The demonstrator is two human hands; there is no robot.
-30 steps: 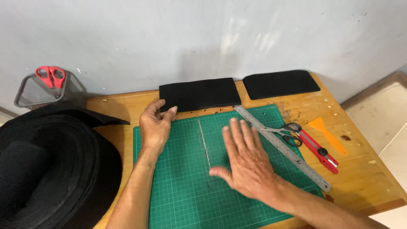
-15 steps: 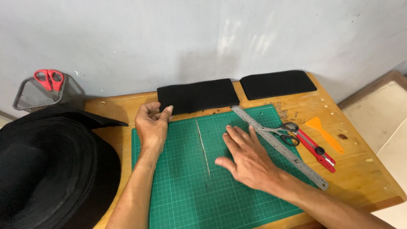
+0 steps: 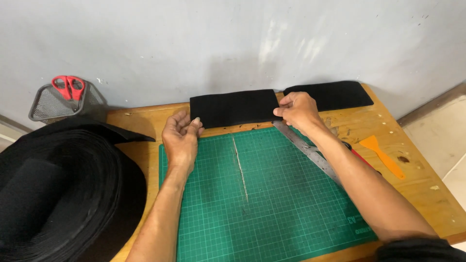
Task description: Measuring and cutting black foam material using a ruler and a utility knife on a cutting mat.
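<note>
Gripping both short ends of the black fabric strip [image 3: 234, 107], the two hands now work at the far edge of the green cutting mat [image 3: 272, 204]. A second ago the right hand [image 3: 297, 112] lay flat and spread on the mat; it has since lifted and moved up to pinch the strip's right end between thumb and fingers. The left hand [image 3: 180, 137] has stayed at the left end, thumb and fingertips closed on that corner.

Item: black fabric strip, rectangular, matte, flat, lying lengthwise on the wooden table [image 3: 427, 179] just beyond the mat, near the grey wall. Its right end nearly meets a second black strip [image 3: 335, 94].

Adjacent: steel ruler [image 3: 310, 153], diagonal on the mat, partly under the right forearm; orange scraper [image 3: 381, 155] to the right on the table; large roll of black webbing [image 3: 58, 194] at left; wire mesh basket [image 3: 60, 102] holding red-handled scissors [image 3: 68, 87]. A pale scored line runs down the mat's middle.
</note>
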